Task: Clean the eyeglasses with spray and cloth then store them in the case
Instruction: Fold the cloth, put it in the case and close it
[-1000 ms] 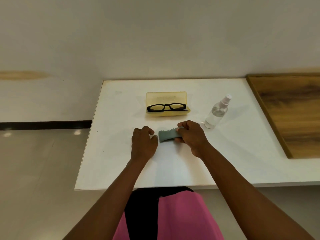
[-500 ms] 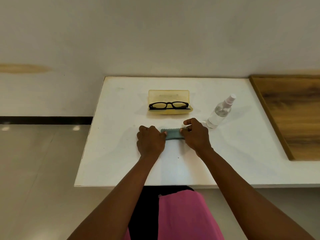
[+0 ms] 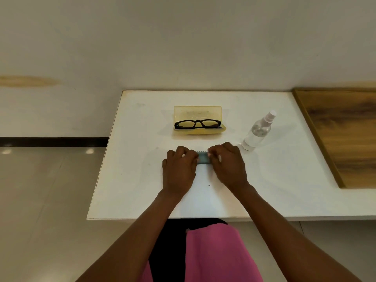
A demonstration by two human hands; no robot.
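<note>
Both hands, left hand [image 3: 179, 168] and right hand [image 3: 228, 164], pinch the grey-blue cloth [image 3: 202, 157] on the white table [image 3: 142, 159], apparently folded. Eyeglasses [image 3: 197, 124] rest in the open yellow case [image 3: 197, 111] at twelve o'clock, spray bottle [image 3: 258, 132] at two.

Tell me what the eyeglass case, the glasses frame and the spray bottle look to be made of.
Case: probably translucent yellow plastic, semi-glossy; light passes through its raised lid.
Glasses frame: likely black plastic, smooth; thick, even rims suggest moulding.
Spray bottle: clear plastic, possibly glass; the table shows through it, and its nozzle is opaque white, probably plastic.
</note>
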